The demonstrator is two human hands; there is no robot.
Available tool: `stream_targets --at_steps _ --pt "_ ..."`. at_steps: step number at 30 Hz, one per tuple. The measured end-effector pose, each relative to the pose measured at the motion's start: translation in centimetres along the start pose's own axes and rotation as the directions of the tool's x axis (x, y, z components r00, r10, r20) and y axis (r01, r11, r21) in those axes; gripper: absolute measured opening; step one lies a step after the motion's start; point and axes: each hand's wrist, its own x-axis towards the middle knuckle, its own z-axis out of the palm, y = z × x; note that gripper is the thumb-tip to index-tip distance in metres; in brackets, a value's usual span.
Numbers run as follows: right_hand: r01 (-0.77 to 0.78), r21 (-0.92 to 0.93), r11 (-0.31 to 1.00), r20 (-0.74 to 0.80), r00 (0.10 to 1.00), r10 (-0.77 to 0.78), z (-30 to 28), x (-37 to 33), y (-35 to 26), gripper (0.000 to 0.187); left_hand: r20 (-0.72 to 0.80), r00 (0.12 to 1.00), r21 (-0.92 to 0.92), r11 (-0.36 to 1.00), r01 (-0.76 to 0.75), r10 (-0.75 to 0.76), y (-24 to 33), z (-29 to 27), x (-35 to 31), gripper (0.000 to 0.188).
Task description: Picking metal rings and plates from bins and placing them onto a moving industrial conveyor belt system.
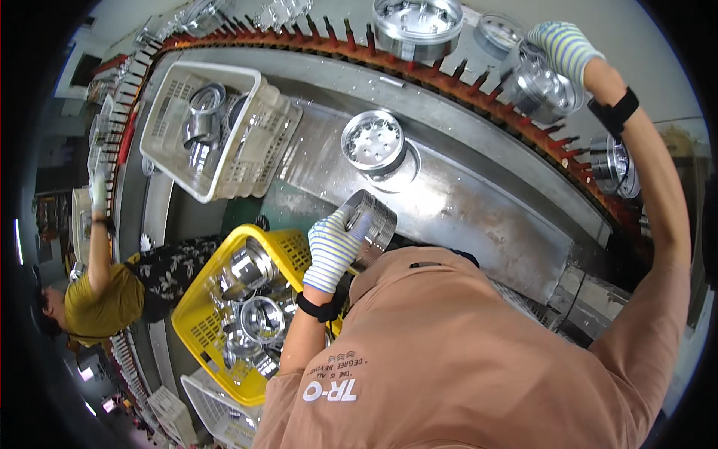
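Just above the yellow basket, my left hand has its fingers wrapped around a ribbed metal cup, while right-hand fingers grip a shiny pot up on the red-pegged conveyor.

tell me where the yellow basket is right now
In the head view the yellow basket sits lower left, below the white basket, beside the left hand.

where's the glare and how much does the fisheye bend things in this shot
Head view: glare flares off the steel bench and the shiny metal part lying on it; the orange-toothed conveyor rail curves strongly toward the rim, corners are black, and the right hand near the edge looks stretched.
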Motion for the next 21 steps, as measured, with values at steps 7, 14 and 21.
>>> stream_targets --at_steps 7,14,21 --pt "-0.084 0.208 0.975 0.379 0.926 -0.001 0.2 6.2 1.7 0.048 -0.029 0.996 -0.046 0.996 0.08 -0.081 -1.4 0.3 -2.0 0.032" --pt "0.061 0.005 0.998 0.38 0.923 -0.058 -1.4 5.5 -0.1 0.04 -0.057 0.993 -0.3 0.95 0.082 -0.103 -1.7 0.9 -1.7 0.029" --pt "0.077 0.005 0.997 -0.062 0.995 -0.077 -16.3 -2.0 -8.5 0.033 -0.075 0.996 -0.279 0.958 -0.062 0.043 -2.2 1.7 0.2 0.039"
